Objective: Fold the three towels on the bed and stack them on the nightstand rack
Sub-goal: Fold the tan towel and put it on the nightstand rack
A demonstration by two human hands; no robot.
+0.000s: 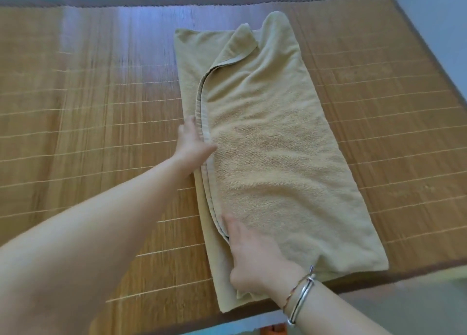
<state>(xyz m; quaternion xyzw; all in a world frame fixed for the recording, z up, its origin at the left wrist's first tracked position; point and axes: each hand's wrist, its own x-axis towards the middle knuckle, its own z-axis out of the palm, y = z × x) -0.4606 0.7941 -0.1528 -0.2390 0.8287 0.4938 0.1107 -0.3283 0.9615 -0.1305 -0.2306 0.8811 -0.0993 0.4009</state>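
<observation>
The towel [273,158] lay on the bed's mat [88,107], long axis running away from the person. Both flat, spread hands pressed its left folded edge: left hand [193,142] farther, right hand [255,254] nearer.

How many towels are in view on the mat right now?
1. A tan terry towel lies folded lengthwise on the woven bamboo mat, with the left hand and right hand along its folded-over edge. No others show; they may lie outside the frame.

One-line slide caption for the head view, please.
Both hands, left and right, press a half-folded tan towel flat on the bamboo mat.
</observation>
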